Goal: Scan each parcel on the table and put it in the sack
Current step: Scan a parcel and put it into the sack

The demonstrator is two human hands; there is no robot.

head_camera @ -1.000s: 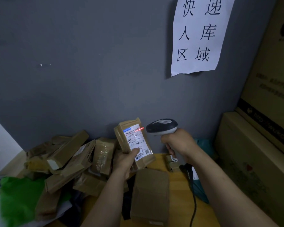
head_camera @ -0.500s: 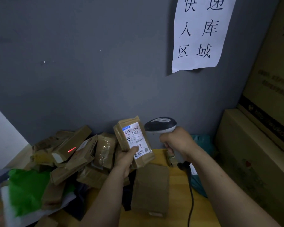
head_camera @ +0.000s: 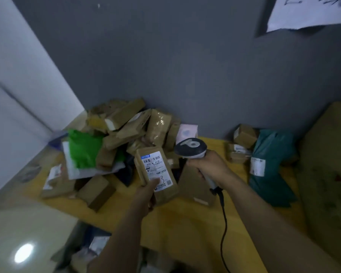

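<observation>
ok so I'm watching the head feed and getting a bit nervous. The left hand (head_camera: 146,196) is gripping the brown parcel (head_camera: 156,175) by its lower end, thumb pressing on the white label (head_camera: 154,164), holding it up over the middle of the yellow table (head_camera: 185,223). The right hand (head_camera: 209,168) is wrapping round the handle of the barcode scanner (head_camera: 191,147), just beside the parcel but not touching it, so the hands are sitting close yet apart

stuff I'm worrying about:

- I'm not seeing any red line on the label, and the scanner's nose seems to be aiming past the parcel's top edge towards the pile of parcels (head_camera: 126,125) heaping up at the table's far-left corner. Firing like that, it's probably reading another barcode, or nothing
- the thumb is sitting low on the label, near the square code. The striped barcode up top is looking clear, but one small slide upward is going to cover it
- gripping one-handed at the bottom end is leaving the parcel top-heavy, so it could be slipping out on the way to the sack
- the scanner cable (head_camera: 223,223) is trailing over the table's near edge, close to the flat cardboard box (head_camera: 195,186), so a quick swing is risking a snag
- I'm guessing the sack is that dark opening (head_camera: 95,245) below the near edge, but it's too blurry to tell, so a blind drop could be missing it
</observation>
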